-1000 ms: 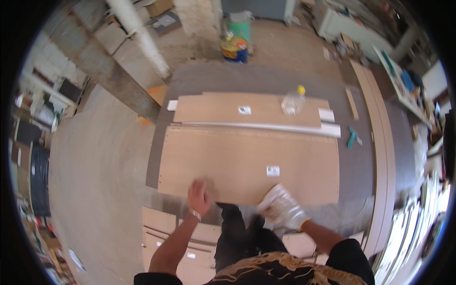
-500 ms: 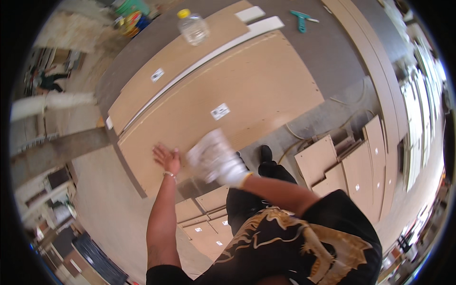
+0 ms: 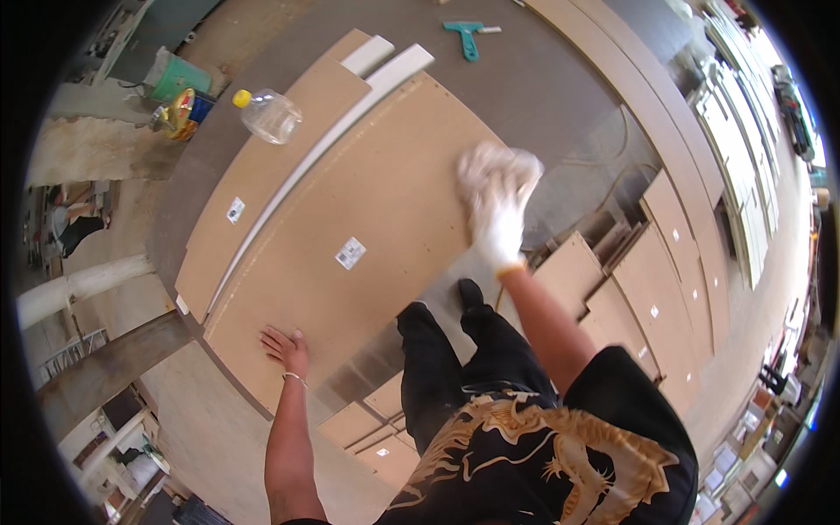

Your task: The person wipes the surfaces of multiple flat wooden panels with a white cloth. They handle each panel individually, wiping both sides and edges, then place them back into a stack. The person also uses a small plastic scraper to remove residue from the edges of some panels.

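Observation:
A light brown panel (image 3: 398,175) with a white label lies flat on the dark work table. My bare left hand (image 3: 286,350) rests on its near left part, fingers spread, a bracelet at the wrist. My right hand (image 3: 497,214) wears a white glove and presses a crumpled pale cloth (image 3: 490,166) against the panel's right end. Motion blurs the cloth, and it hides part of the fingers. Alongside the panel's far edge runs a white strip (image 3: 325,144), and beyond that lies a second brown board (image 3: 262,188).
A clear bottle (image 3: 273,118) with a yellow cap lies on the far board. On the table is a teal scraper (image 3: 468,39). Stacked brown panels (image 3: 634,297) stand to the right. A green bucket (image 3: 179,77) is at the far left, with another person (image 3: 74,223) in the background.
My right hand has swept the cloth from the panel's near middle across to its right end. My left hand stays on the panel's left part. The view has shifted to the right.

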Demonstrator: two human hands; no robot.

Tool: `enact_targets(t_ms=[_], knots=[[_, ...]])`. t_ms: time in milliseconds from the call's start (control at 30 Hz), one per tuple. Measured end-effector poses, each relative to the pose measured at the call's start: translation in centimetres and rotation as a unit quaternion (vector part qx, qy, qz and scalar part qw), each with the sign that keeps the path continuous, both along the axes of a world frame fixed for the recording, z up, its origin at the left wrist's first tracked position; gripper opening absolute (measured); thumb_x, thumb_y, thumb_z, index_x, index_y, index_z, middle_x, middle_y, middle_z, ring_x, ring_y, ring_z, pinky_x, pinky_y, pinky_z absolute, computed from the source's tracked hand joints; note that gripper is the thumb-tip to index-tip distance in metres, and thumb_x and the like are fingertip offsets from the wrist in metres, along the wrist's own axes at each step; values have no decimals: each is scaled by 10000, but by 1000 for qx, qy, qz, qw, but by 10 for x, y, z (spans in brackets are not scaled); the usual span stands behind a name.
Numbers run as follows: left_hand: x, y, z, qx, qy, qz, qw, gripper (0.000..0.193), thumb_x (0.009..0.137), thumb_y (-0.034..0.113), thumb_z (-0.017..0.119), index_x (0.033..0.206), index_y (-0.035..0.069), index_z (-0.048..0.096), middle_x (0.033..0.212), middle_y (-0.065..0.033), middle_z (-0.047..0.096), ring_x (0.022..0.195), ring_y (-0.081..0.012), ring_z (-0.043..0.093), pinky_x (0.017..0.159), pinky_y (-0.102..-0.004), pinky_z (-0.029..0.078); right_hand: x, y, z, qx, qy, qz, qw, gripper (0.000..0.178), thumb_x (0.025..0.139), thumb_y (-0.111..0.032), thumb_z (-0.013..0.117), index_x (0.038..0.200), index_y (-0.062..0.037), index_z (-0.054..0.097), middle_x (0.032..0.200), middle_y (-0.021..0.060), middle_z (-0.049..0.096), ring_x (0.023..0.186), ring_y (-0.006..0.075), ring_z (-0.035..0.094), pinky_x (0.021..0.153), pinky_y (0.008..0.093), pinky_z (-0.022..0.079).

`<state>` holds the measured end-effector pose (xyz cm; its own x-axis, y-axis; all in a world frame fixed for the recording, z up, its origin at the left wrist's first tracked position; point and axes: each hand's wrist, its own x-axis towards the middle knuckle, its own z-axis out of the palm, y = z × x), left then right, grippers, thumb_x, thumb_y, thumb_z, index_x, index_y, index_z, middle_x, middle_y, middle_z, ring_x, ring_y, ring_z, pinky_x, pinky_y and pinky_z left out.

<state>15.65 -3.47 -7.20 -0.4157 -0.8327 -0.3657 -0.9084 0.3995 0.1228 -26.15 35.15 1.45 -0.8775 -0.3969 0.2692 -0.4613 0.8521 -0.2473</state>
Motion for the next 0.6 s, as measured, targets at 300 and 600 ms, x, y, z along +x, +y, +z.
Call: enact_targets(t_ms=[300, 600], knots=[[-8, 26, 11, -45, 27, -55, 997, 904, 1010, 504, 512, 1690, 70, 103, 1749, -271, -65, 1611, -473, -105, 1228, -703, -57, -62, 36, -46, 93, 25, 3, 995, 536, 957, -216, 589, 1487, -170, 525, 1500, 187, 547, 1390, 411, 489, 1226, 573, 281], [-34, 56, 37, -53, 15, -263, 963, 688, 1000, 351, 589, 1619, 136, 381, 1704, -308, 180, 1601, -481, 109, 1233, -735, 33, -101, -170, -27, -48, -40, 30, 998, 626, 974, -154, 589, 1571, -298, 470, 1598, 121, 464, 1511, 314, 377, 1258, 557, 192]])
